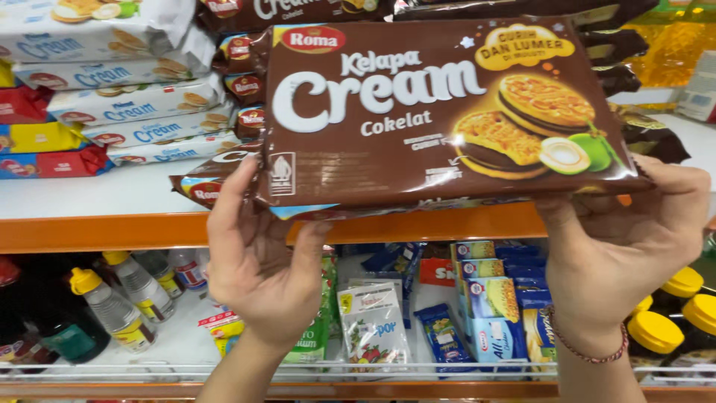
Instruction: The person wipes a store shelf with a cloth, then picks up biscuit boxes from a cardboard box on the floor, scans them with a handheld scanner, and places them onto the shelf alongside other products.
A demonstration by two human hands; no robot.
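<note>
I hold a flat brown biscuit packet (pixel 440 112) up in front of a shop shelf, its printed face towards me with pictures of cream-filled biscuits. My left hand (pixel 257 261) grips its lower left corner from below. Under the lower right corner is my right hand (pixel 623 239), with a thin red bracelet on the wrist. More brown packets (pixel 216 183) of the same kind lie stacked behind and beneath it on the white shelf (pixel 112 194).
White and blue biscuit packets (pixel 119 97) are stacked at the upper left, above red and yellow ones. The shelf below holds yellow-capped bottles (pixel 112 310), sachets (pixel 373 328), blue boxes (pixel 492 306) and yellow-lidded jars (pixel 664 328). An orange shelf edge (pixel 97 231) runs across.
</note>
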